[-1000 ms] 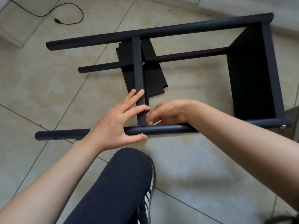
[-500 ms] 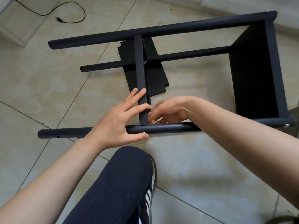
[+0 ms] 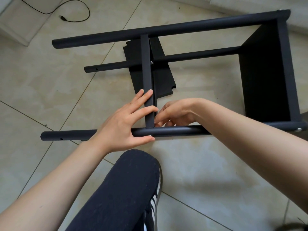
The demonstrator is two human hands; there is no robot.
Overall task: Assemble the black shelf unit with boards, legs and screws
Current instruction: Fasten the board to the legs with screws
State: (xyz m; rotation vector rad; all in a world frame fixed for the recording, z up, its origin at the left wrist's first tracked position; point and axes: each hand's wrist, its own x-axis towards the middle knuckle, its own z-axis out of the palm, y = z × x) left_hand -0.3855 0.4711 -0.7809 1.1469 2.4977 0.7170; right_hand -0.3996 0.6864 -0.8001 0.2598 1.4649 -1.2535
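Note:
The black shelf frame lies on its side on the tiled floor. Its near leg [image 3: 175, 131] and far leg [image 3: 166, 30] are joined by an end board [image 3: 263, 72] at the right and a middle board [image 3: 146, 64] seen edge-on. My left hand [image 3: 121, 125] presses straight fingers on the middle board's near end, thumb along the near leg beside a screw head [image 3: 150, 135]. My right hand [image 3: 176, 112] reaches behind that board, fingers curled at the corner where board meets leg; what they touch is hidden. A loose notched board [image 3: 165, 80] lies on the floor under the frame.
My knee in dark trousers [image 3: 133, 180] and a striped shoe [image 3: 155, 202] sit just in front of the near leg. A black cable [image 3: 75, 15] curls on the floor at the far left. A third leg [image 3: 191, 55] runs lower inside the frame.
Both hands stay at the same joint. The fingers of my right hand have shifted slightly at the corner, and the view has moved a little.

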